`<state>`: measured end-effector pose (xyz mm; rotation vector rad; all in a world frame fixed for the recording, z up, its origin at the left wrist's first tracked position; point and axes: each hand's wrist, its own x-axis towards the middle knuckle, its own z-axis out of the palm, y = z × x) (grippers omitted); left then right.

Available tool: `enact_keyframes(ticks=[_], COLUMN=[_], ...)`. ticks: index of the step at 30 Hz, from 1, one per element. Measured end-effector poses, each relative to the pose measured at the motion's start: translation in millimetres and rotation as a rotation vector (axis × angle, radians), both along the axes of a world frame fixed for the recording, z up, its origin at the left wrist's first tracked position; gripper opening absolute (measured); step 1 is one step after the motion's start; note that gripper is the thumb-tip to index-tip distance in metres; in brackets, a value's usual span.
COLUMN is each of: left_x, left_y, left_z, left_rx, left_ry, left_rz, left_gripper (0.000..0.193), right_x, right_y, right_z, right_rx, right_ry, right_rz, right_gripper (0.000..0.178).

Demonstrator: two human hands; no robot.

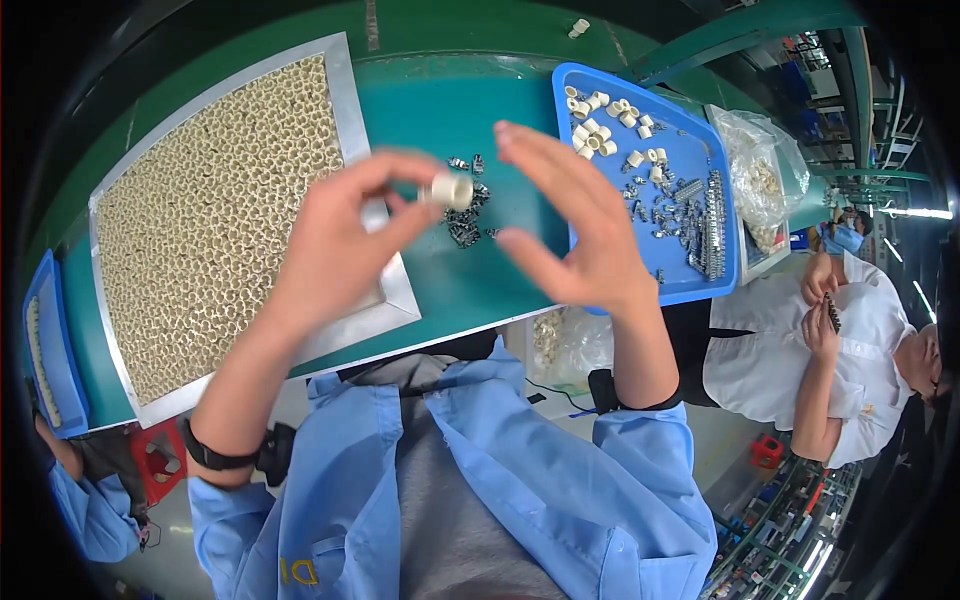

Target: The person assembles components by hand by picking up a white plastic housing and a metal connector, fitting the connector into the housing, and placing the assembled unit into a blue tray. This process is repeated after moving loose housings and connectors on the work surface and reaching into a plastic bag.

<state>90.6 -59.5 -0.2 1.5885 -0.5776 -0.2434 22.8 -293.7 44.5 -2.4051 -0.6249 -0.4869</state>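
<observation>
My left hand [345,225] pinches a short cream-coloured cylindrical sleeve [453,191] between thumb and fingertips, its round open end turned to the right. Below the sleeve, a small heap of dark metal clips [465,230] lies on the green tabletop [460,285]. My right hand [585,225] is raised to the right of the sleeve, thumb and fingers spread apart, with nothing seen between them. To the left, a metal-framed tray [215,215] is packed with rows of similar cream pieces. A blue tray [727,150] on the right holds loose cream sleeves and metal parts.
Beyond the blue tray sits a clear plastic bag [755,160] of parts. Another blue tray [65,375] stands at the far left edge. A lone cream piece [579,28] lies at the back. A person in white [790,345] stands at the right, holding something dark.
</observation>
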Motion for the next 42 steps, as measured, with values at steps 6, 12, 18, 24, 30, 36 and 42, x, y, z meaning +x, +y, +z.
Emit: enact_keyframes(ticks=[6,12,18,24,30,36,42], left_x=[129,220,238,219,179,58,-39], left_y=[-42,-117,-132,-132,-61,61,73], left_z=[10,-32,-66,-53,28,39,-7], left_rx=[0.235,0.397,0.513,0.587,0.418,0.676,0.761], left_ry=[-0.158,-0.294,-0.334,-0.288,-0.274,-0.552,-0.629], left_rz=[0.066,0.198,0.164,0.182,0.07,-0.11,0.007], left_gripper=[0.02,0.014,0.017,0.018,0.02,0.017,0.018], right_x=[14,27,26,21,21,14,10], right_y=[-36,-23,-28,-26,-18,-22,-14], right_z=[-35,-64,-73,-72,-67,-61,-60], right_rx=[-0.227,-0.295,-0.274,-0.355,-0.344,-0.384,-0.389], right_ry=[0.1,0.17,0.198,0.141,0.103,0.076,0.099], right_rz=[-0.164,-0.121,-0.147,-0.173,-0.166,-0.129,-0.156], right_gripper=[0.032,0.016,0.01,0.016,0.02,0.015,0.007])
